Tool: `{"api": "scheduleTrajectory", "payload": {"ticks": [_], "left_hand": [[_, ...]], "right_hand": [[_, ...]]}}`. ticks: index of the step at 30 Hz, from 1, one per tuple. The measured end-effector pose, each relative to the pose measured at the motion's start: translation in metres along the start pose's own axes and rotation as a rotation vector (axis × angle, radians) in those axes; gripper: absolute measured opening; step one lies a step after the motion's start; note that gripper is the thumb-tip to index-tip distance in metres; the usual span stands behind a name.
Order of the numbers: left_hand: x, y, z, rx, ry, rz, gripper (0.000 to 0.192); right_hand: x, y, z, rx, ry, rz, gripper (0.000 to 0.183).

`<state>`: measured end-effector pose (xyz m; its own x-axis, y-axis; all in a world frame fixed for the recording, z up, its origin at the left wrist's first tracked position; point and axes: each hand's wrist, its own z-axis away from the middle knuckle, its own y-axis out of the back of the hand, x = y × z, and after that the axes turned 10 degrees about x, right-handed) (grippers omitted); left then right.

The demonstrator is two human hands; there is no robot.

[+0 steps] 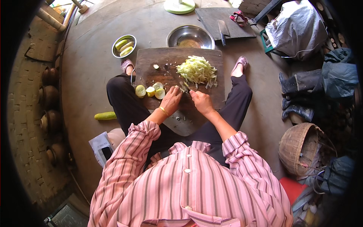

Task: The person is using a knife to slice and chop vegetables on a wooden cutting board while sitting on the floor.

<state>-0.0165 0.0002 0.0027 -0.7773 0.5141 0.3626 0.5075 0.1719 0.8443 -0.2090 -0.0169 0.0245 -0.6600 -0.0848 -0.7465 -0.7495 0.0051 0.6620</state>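
My right hand (202, 101) is closed around the handle of a blurred knife (185, 87) over the wooden cutting board (147, 58). Close beside the blade, the bent fingertips of my left hand (173, 99) press on a small piece that is mostly hidden. A heap of pale green vegetable strips (197, 71) lies on the board's right half. Cut yellow-green gourd or cucumber pieces (151, 91) lie near the left front edge, left of my left hand. A small white-faced end piece (155, 66) and scattered bits lie farther back.
A steel basin (208, 35) stands behind the board, with a steel bowl of peeled pieces (114, 51) to its left. A cleaver (223, 28) and a red cloth (239, 18) lie on a dark board back right. A whole cucumber-like vegetable (105, 115) rests on the floor by my left knee.
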Motion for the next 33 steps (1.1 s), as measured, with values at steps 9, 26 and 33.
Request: {"api": "scheduleTrajectory", "payload": {"ticks": [9, 26, 33], "left_hand": [[-0.002, 0.005, 0.005, -0.070, 0.016, -0.037, 0.028], [0.001, 0.007, 0.008, -0.096, 0.045, -0.023, 0.033], [0.003, 0.003, 0.004, -0.092, 0.050, 0.055, 0.042]], "right_hand": [[-0.027, 0.051, 0.019, -0.204, 0.026, 0.238, 0.049], [-0.024, 0.039, 0.018, -0.184, 0.071, 0.273, 0.047], [0.000, 0.006, 0.007, -0.034, 0.015, -0.033, 0.046]]}}
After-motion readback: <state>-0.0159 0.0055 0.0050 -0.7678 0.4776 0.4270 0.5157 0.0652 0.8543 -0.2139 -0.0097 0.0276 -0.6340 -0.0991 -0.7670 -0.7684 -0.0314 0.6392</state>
